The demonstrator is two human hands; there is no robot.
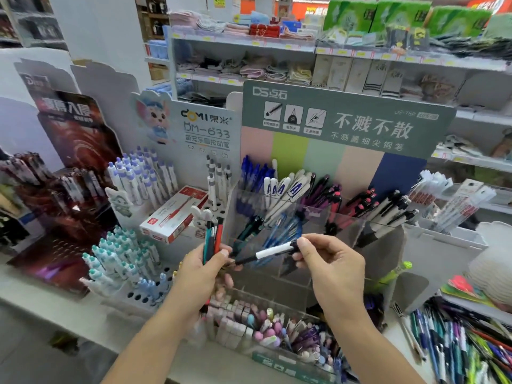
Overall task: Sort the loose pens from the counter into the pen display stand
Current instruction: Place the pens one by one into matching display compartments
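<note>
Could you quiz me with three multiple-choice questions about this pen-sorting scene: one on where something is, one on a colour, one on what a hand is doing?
1. Where does the pile of loose pens lie?
A far left
B lower right
C top shelf

2. What colour is the barrel of the pen in the right hand?
A white
B yellow
C pink

3. What is the left hand doing?
A resting flat
B pointing
C gripping a bunch of pens

Answers: B, pens heaped on the counter there; A, white middle, black ends; C, fingers curled round them.

I get bright, even shop light with hardly any shadows. Edges bow from the wide lens. The lower right and far left of the frame smear with blur.
</note>
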